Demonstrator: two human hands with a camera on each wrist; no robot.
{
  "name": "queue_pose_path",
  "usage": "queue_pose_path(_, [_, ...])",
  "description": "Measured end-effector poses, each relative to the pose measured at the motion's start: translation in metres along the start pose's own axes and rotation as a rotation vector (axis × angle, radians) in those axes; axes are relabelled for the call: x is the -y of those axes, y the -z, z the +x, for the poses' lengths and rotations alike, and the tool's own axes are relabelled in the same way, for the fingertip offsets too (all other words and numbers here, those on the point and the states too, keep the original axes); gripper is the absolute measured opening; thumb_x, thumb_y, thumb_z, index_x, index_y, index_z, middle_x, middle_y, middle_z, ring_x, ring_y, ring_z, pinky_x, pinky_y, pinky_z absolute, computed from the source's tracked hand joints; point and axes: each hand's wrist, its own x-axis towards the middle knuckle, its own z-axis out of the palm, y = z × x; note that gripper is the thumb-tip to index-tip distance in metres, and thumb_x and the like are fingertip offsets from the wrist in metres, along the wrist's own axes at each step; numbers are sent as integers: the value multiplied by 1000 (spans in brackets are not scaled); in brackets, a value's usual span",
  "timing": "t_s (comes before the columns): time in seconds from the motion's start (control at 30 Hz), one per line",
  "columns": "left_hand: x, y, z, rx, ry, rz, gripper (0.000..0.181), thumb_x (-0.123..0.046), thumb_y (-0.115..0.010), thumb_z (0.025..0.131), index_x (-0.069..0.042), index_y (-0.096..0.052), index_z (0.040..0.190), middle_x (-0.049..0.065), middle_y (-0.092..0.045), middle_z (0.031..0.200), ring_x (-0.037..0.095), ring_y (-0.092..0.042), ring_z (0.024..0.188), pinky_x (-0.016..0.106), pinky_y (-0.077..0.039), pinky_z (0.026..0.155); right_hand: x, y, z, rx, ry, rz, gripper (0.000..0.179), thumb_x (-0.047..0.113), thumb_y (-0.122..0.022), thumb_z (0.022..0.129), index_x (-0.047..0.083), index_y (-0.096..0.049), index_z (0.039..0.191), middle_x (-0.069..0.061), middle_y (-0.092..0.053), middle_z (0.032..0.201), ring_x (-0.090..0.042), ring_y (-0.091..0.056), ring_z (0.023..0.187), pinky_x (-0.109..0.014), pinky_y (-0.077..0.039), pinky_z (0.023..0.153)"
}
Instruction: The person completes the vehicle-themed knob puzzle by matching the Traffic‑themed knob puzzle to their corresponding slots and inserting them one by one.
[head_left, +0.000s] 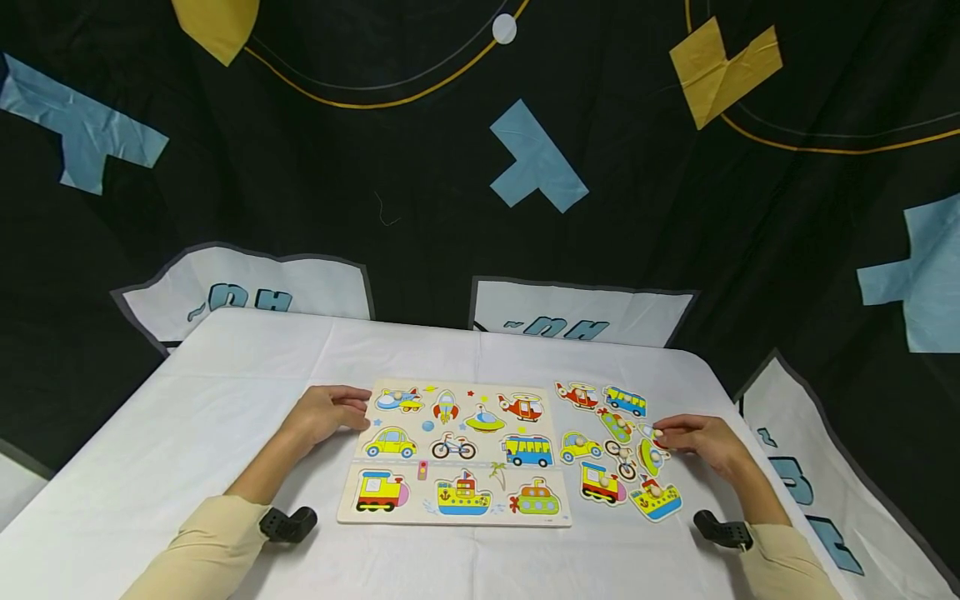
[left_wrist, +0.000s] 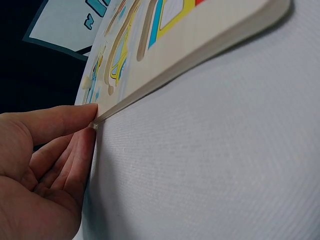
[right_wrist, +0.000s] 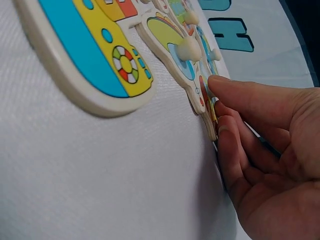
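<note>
A wooden puzzle board [head_left: 491, 461] with printed vehicles lies on the table. My left hand [head_left: 330, 414] pinches its left edge near the upper corner, thumb on top and fingers at the side, as the left wrist view shows. An airplane piece [head_left: 400, 401] sits in its slot at the top left. At the right my right hand [head_left: 701, 440] pinches a rocket piece [head_left: 649, 431], mostly hidden behind the fingers. Just beside it lie the UFO piece [head_left: 651, 457] and submarine piece [head_left: 615, 425], with a ship piece [right_wrist: 107, 55] nearer me.
Right of the board lie more loose knobbed pieces: a helicopter [head_left: 577, 395], bus [head_left: 625, 401], car [head_left: 581, 447], bicycle [head_left: 621, 459] and train [head_left: 602, 483]. They sit close together, some overlapping. A white cloth covers the table [head_left: 247, 367]; a dark curtain [head_left: 420, 183] hangs behind.
</note>
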Motion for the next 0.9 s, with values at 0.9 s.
queue_pose_path(0.9, [0,-1,1,2,10,3,56,-14,-83,79,-5,-66,132,9,-73,106,24,-61,101,38,-46,91,5,0,-1,-16,-19,-63,37,24,-77,89,2,-74,118,-9,-75,112,-19,-61,94,-29,-49,78])
